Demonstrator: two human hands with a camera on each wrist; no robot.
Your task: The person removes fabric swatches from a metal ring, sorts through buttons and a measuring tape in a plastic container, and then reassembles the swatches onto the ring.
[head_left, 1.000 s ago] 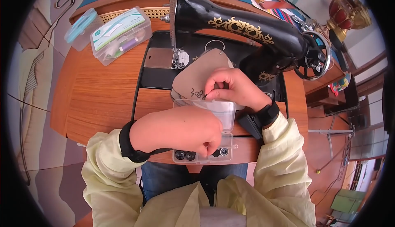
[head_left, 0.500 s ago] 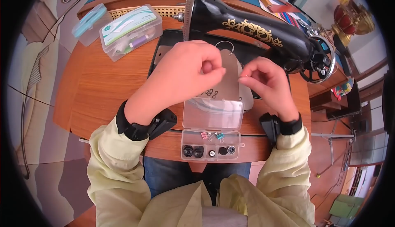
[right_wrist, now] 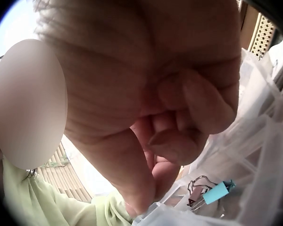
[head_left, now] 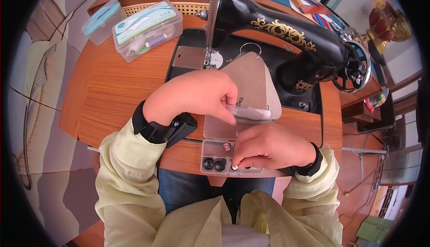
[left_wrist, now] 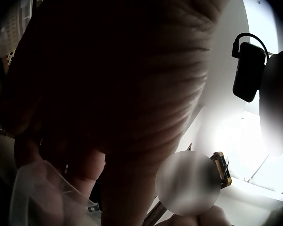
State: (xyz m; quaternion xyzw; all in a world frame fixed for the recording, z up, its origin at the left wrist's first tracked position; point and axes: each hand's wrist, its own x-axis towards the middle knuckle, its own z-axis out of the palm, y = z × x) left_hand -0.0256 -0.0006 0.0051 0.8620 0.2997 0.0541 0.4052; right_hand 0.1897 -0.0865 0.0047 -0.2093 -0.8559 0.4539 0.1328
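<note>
My left hand (head_left: pixel 192 95) pinches the left edge of the clear plastic lid (head_left: pixel 217 131), which stands up behind the box; through the plastic (left_wrist: pixel 33 193) some fingers show in the left wrist view. My right hand (head_left: pixel 275 146) reaches down into the small clear compartment box (head_left: pixel 203 158). Its thumb and forefinger pinch a small round silver piece (head_left: pixel 235 168) in a front compartment. Large black round pieces (head_left: pixel 220 164) lie to the left. A pink binder clip (head_left: pixel 227 146) sits in the back compartment, with a teal binder clip (right_wrist: pixel 219 191) beside it in the right wrist view.
A black sewing machine (head_left: pixel 277 12) with gold ornament stands behind the box. Brown-grey cards on a metal ring (head_left: pixel 251 79) lean over its bed. A clear sewing box (head_left: pixel 148 34) with thread sits on the wooden table (head_left: pixel 105 101) at the left.
My right hand has come down from above the cards into the box. The left hand, in the box a second ago and raised at half a second ago, is now at the lid.
</note>
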